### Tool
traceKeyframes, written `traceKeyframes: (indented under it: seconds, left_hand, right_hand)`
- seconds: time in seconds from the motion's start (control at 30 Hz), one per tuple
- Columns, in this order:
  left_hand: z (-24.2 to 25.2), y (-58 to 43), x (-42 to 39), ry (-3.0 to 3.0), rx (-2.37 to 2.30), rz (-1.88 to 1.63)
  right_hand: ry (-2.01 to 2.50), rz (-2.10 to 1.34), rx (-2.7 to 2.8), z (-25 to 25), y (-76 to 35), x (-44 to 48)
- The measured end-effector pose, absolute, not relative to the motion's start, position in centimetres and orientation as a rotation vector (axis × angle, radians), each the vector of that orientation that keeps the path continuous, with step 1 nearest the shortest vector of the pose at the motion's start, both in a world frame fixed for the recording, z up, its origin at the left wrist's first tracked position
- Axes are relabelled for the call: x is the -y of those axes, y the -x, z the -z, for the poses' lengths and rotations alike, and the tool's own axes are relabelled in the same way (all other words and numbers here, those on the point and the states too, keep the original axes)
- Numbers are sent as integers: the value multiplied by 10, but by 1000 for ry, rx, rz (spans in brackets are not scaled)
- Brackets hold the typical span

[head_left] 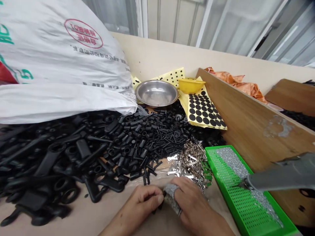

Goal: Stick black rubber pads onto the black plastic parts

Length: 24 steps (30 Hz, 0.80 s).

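My left hand (145, 201) is closed, thumb against finger, on a small black part (161, 202) whose shape is mostly hidden. Close beside it, my right hand (190, 200) is curled, with a worn grey wrapping (173, 198) around its thumb or finger. Its fingertips meet near the same black part; what they hold is hidden. Just beyond both hands lies a heap of shiny metal clips (193, 162). Black ribbed plugs (167, 141) and short black cylinders (125, 147) are piled farther off.
Black handle-like parts (46, 160) fill the left side, below a white sack (98, 65). A steel bowl (157, 93), yellow bowl (190, 86) and sheet of black round stickers (203, 109) stand behind. At right, a green tray (246, 209) holds small metal pieces, under a grey driver-like tool (283, 175).
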<state>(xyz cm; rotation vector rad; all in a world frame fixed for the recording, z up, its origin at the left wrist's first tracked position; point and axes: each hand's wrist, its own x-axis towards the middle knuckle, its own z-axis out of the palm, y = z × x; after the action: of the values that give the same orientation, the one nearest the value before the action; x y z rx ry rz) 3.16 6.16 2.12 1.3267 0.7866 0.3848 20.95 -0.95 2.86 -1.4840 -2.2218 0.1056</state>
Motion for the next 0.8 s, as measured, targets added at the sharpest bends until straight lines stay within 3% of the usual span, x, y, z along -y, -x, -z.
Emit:
traceKeyframes:
  seconds: [0.17,0.33,0.47,0.8]
  left_hand:
    - [-16,-29,-58,-1307,-784,-379]
    - [-24,-31,-60,-789,-973,-763]
    - [-35,-41,-57,-532,-881,-861]
    - [-23,-52,-42,-741,-971,-772]
  right_hand:
    - [1434,-137,2290,-28,-213,15]
    - [1455,-37,2076,-36,-216,12]
    - [1358,39,2010,-35,-208,10]
    - [1310,267,2061,-26,-197,2]
